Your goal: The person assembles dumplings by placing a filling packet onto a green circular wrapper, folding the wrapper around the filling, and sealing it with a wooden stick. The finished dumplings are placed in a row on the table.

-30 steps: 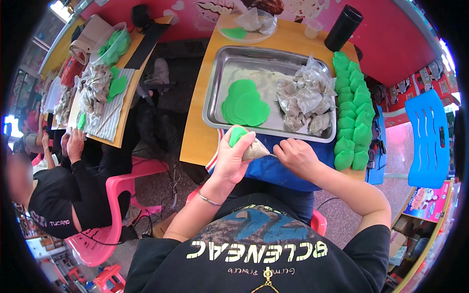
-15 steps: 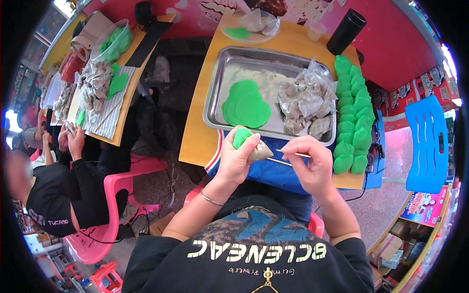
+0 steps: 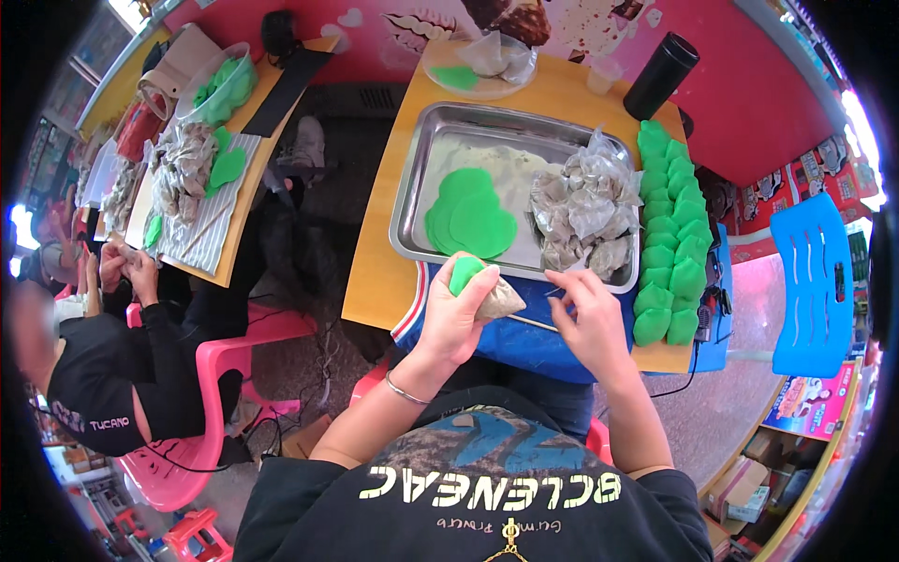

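Note:
My left hand (image 3: 456, 317) is closed around a small clear bag (image 3: 502, 298) filled with a beige, sand-like material. A green rubbery skin (image 3: 465, 273) covers the bag's upper left end, under my thumb and fingers. To the right of the bag, and apart from it, is my right hand (image 3: 590, 323). Its fingers are bent around what looks like a thin stick, of which only a short sliver shows. Beyond both hands a metal tray (image 3: 405, 220) holds a stack of flat green skins (image 3: 473, 215) and a heap of filled clear bags (image 3: 590, 201).
Rows of rounded green pieces (image 3: 672, 229) line the table's right edge. A black bottle (image 3: 660, 75) and a plastic plate (image 3: 449, 56) stand at the back. Blue cloth (image 3: 529, 347) hangs at the front. On the left, a co-worker (image 3: 103, 375) sits at another table (image 3: 225, 267).
The stick in my right hand showed clearly before and is now mostly hidden; those fingers have shifted slightly. My left hand still grips the bag. The view has tilted a little.

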The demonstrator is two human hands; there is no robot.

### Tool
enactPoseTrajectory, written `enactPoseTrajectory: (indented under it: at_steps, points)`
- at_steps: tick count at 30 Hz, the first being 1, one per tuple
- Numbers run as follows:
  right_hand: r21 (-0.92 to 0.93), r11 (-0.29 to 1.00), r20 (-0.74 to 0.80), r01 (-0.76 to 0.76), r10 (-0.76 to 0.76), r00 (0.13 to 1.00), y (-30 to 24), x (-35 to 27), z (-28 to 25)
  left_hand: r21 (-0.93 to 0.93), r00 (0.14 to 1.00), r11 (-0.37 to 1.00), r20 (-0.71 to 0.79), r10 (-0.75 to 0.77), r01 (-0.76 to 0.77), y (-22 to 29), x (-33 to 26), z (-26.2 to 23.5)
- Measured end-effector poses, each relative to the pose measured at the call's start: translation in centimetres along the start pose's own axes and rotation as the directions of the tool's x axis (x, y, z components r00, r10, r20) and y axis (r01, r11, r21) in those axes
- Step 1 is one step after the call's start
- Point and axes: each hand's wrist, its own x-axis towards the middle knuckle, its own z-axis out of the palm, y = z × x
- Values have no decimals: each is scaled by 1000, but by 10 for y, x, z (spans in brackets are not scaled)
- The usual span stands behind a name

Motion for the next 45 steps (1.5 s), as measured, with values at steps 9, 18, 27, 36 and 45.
enactPoseTrajectory:
  at_steps: [9, 18, 27, 36, 45]
  points:
    - [740, 598, 231, -309, 205, 951, -11, 8, 17, 247, 987, 959, 107, 119, -142, 3, -6, 12]
    - [567, 822, -5, -40, 53, 999, -20, 13, 5, 428, 909, 823, 345, 233, -374, 6, 1, 2]
    - [408, 908, -74, 100, -76, 994, -27, 11, 12, 393, 911, 842, 332, 243, -368, 4, 6, -2]
    - [530, 842, -85, -95, 164, 983, -26, 15, 25, 383, 938, 888, 322, 129, -254, 8, 1, 8]
    - [729, 650, 169, -217, 136, 976, -9, 13, 18, 257, 973, 959, 221, 62, -119, 3, -2, 0]
